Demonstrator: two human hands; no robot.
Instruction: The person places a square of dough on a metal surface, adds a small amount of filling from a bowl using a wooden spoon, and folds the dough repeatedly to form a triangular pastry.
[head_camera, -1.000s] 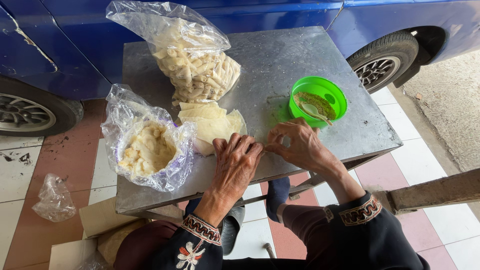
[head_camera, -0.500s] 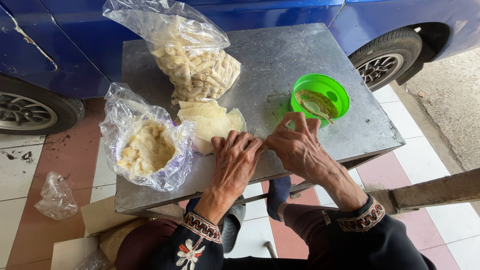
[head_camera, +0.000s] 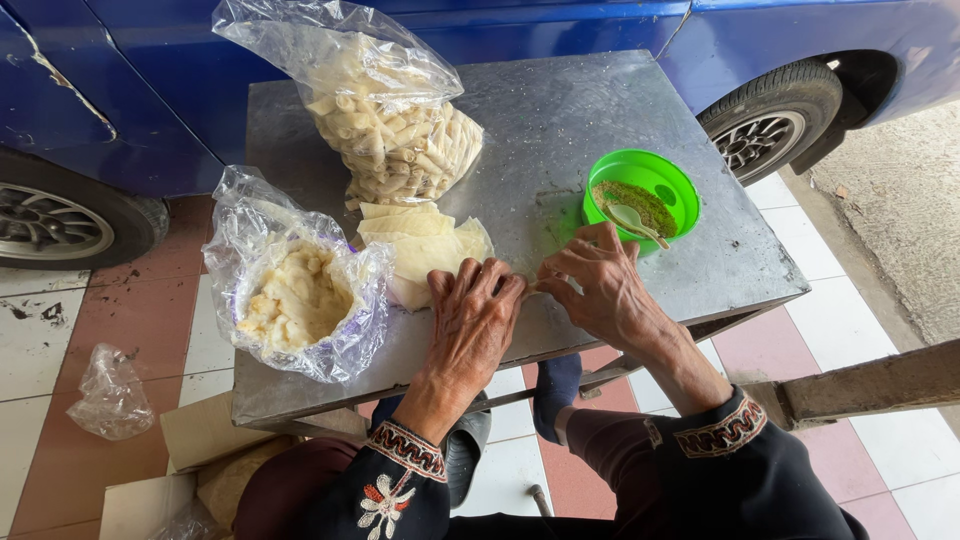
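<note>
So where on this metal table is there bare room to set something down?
Bare metal table lies behind the green bowl, right of the tall bag of rolls, and along the right edge. It is crowded near the left hand, right hand, wrappers and filling bag.

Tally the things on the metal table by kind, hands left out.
Clear plastic bags: 2, one of rolled pieces, one of pale filling
Stack of pale wrappers: 1
Green bowl: 1
Spoon: 1
Total: 5

Both bare hands, the left hand (head_camera: 470, 315) and the right hand (head_camera: 600, 290), emerge from black sleeves with patterned embroidered cuffs, a red-and-white flower stitched at seven o'clock on the left sleeve.
</note>
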